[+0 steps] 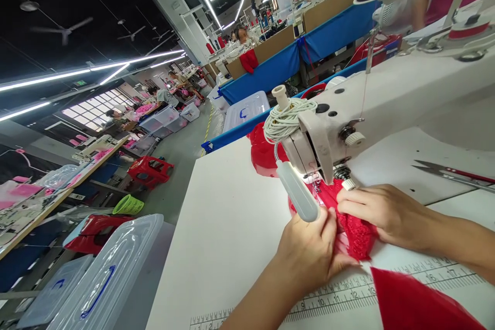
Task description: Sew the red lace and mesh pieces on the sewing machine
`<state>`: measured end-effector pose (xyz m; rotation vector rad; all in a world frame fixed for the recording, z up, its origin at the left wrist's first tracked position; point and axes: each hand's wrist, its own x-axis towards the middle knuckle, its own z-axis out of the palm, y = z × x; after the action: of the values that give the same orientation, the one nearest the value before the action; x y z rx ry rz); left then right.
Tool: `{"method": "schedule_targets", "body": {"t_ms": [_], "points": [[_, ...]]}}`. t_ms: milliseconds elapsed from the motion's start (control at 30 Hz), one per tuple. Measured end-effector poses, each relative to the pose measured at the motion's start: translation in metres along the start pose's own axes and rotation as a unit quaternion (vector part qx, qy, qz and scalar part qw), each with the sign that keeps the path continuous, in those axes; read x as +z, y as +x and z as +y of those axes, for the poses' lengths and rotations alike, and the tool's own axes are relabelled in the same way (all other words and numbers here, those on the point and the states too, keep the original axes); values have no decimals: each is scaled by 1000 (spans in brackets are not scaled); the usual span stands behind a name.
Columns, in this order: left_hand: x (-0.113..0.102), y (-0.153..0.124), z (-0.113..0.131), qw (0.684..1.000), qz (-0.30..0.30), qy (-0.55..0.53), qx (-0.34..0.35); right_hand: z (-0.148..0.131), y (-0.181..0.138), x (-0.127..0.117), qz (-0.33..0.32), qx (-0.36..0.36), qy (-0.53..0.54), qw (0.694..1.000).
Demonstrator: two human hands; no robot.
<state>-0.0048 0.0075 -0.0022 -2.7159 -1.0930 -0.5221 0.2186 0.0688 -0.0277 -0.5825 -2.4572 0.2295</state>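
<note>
Red lace fabric (359,237) lies under the needle area of a white sewing machine (402,98). My left hand (305,247) grips its near left edge, with the thumb toward the cloth and the fingertips partly behind a grey lamp (297,191). On the right side, my right hand (386,214) pinches the same fabric close to the machine's tension knob. The presser foot (317,185) sits just beyond both hands. More red cloth (265,152) is heaped behind the machine head. A flat red piece (417,301) rests near the table's front edge.
Thread snips (456,171) lie right of my right hand. A printed ruler (328,299) runs along the front of the white table (216,227). Lidded plastic bins (104,278), a red stool (150,171) and a green basket (128,205) stand to the left. People work at other machines beyond.
</note>
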Motion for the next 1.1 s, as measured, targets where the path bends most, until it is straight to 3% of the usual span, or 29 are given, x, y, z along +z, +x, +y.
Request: {"method": "schedule_targets", "body": {"t_ms": [167, 900, 1100], "points": [[-3, 0, 0, 1000, -9, 16, -20, 1, -1, -1, -16, 3, -11, 1000], [-4, -4, 4, 997, 32, 61, -18, 0, 1, -3, 36, -4, -23, 999], [-3, -4, 2, 996, 38, 75, -25, 2, 2, -2, 24, 17, -17, 999]]}}
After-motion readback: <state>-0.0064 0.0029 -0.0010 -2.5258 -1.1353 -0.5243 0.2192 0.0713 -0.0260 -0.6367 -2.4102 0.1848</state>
